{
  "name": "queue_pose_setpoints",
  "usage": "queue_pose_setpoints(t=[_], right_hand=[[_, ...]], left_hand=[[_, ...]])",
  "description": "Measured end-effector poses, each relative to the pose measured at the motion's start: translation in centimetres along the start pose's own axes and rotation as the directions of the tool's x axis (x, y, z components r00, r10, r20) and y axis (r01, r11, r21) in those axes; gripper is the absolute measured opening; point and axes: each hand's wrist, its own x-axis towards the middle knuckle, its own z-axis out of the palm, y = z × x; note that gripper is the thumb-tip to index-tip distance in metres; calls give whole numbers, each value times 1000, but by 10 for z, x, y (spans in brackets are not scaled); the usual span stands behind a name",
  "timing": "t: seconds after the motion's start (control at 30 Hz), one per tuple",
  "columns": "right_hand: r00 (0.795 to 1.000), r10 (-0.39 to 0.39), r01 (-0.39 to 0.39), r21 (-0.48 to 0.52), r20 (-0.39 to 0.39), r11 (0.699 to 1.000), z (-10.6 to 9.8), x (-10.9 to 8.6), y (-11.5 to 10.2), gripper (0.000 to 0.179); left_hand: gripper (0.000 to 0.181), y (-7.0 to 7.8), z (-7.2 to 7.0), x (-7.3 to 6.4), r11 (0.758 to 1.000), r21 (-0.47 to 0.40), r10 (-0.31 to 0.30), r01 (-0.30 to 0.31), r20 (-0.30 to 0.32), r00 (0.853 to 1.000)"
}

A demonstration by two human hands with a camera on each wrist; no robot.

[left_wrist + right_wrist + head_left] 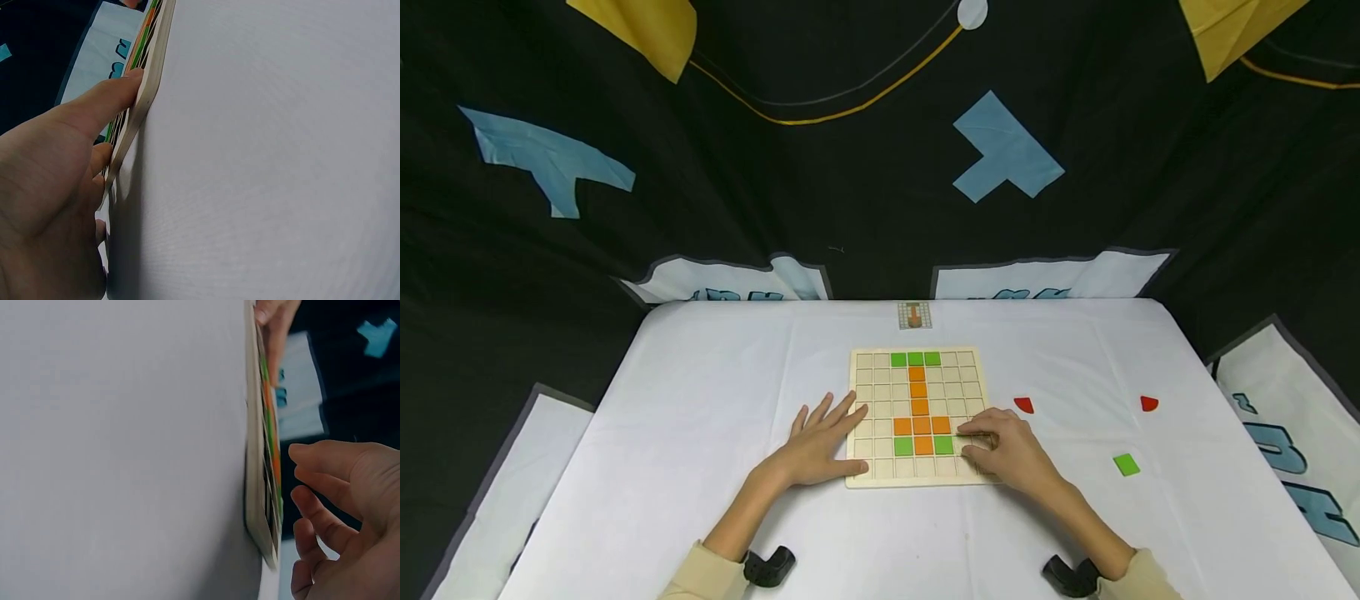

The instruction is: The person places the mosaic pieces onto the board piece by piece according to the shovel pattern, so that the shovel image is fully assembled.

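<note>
A pale wooden grid board (881, 471) lies on the table with orange tiles (919, 407) forming a cross and green tiles (915, 359) at its top and beside its foot. My left hand (816, 450) spreads its fingers over the board's left edge; in the left wrist view the thumb (112, 94) presses on the rim. Over the lower right cells is my right hand (1011, 446), thumb and fingers loosely bent near the green tile at the cross's foot. The right wrist view shows a gap between its fingers (325, 456) and the board, with no piece visible in them.
Two red rounded pieces (1023, 405) (1149, 403) and a loose green tile (1126, 464) lie right of the board. A small pattern card (914, 315) sits at the table's far edge. Behind the white table (715, 358) hangs a dark cloth (850, 192).
</note>
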Motion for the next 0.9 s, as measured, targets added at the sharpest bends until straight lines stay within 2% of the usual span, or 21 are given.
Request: queue_pose_setpoints(t=[0.17,0.33,0.53,0.7,0.9], right_hand=[[995,19,-23,-39,-93,999,-24,-14,12,29],[980,124,-133,-52,-155,990,-52,-37,26,30],[955,238,-251,-57,-177,966,-81,-68,45,35],[928,324,-342,-71,-184,937,-93,-86,57,40],[885,425,-448,-99,-192,889,-96,-97,71,43]], left_hand=[[85,1,1,0,1000,3,-5,5,10,1000],[86,0,2,-1,1000,2,-10,10,19,1000],[87,0,2,-1,1000,5,-4,4,15,1000],[87,-1,2,-1,1000,2,-3,3,13,1000],[87,-1,1,-1,1000,4,-2,2,13,1000]])
